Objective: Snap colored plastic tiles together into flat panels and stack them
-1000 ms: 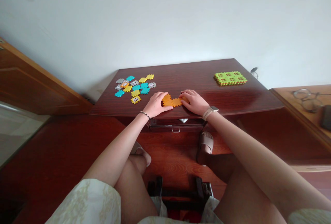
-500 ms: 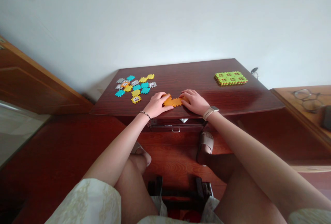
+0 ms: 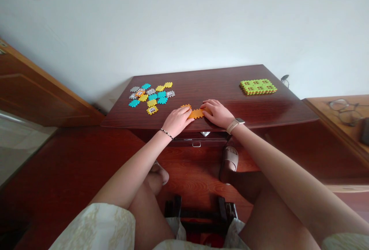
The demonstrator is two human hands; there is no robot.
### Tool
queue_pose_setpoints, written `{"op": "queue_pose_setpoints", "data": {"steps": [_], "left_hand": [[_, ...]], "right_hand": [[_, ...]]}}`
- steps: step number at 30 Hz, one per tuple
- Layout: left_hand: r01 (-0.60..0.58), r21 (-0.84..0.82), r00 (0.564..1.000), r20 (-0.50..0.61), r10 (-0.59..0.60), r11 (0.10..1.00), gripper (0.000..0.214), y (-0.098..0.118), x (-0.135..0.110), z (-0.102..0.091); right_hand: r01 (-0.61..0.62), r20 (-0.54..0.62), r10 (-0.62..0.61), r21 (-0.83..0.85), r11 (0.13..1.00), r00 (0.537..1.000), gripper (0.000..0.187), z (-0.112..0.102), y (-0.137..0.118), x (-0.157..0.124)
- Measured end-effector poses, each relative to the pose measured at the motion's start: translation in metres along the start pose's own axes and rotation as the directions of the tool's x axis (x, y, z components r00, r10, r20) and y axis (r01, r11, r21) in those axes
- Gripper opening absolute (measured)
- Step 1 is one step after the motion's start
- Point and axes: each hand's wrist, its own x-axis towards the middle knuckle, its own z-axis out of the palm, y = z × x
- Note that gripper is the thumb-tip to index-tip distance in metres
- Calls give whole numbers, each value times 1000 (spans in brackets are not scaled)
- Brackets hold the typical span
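Along the far left, a brown door (image 3: pixel 43 92) slants down toward the dark desk (image 3: pixel 207 82), which stands against a pale wall (image 3: pixel 184 19). On the desk's left side, toothed tiles lie in a loose spread, some touching: gray tiles (image 3: pixel 134 89), blue tiles (image 3: pixel 134 103), yellow tiles (image 3: pixel 152 103) and an orange tile (image 3: pixel 140 93). Several, the nearest yellow one among them, carry a white printed patch.

Right of these, near the front edge, the left hand (image 3: pixel 177 121) is closed over the left end of an orange row (image 3: pixel 197 114), fingers across its top and thumb along the near side; a toothed corner shows beyond the fingertips. A thin dark bracelet (image 3: pixel 166 134) circles that wrist. The row lies close to the desktop between both hands, its middle bare. Below it, under the desktop, is a drawer handle (image 3: pixel 196 144).

The right hand (image 3: pixel 217 114) grips the row's right end, fingers curled over it and hiding most of that part. A watch (image 3: pixel 239 121) with a light strap sits on this wrist, and a slipper (image 3: pixel 232 157) is on the floor below.

Farther right, well apart from the hands, a green stack (image 3: pixel 258 87) of toothed panels with window-like openings lies flat. Past the desk, glasses (image 3: pixel 340 105) rest on a lighter table (image 3: pixel 319 105).
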Motion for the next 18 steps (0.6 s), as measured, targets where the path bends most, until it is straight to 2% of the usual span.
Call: {"op": "queue_pose_setpoints", "data": {"steps": [6, 12, 16, 18], "left_hand": [[9, -8, 996, -85, -10, 1000, 29, 7, -5, 3], [-88, 51, 992, -86, 92, 995, 19, 14, -4, -3], [-75, 82, 993, -83, 82, 994, 16, 17, -3, -4], [-55, 93, 994, -90, 63, 994, 22, 15, -3, -6]], "right_hand": [[1, 3, -1, -13, 1000, 1000, 27, 1, 1, 0], [12, 0, -12, -21, 1000, 1000, 27, 1, 2, -1], [10, 3, -10, -22, 1000, 1000, 27, 1, 1, -1], [3, 4, -3, -15, 1000, 1000, 27, 1, 1, -1]]}}
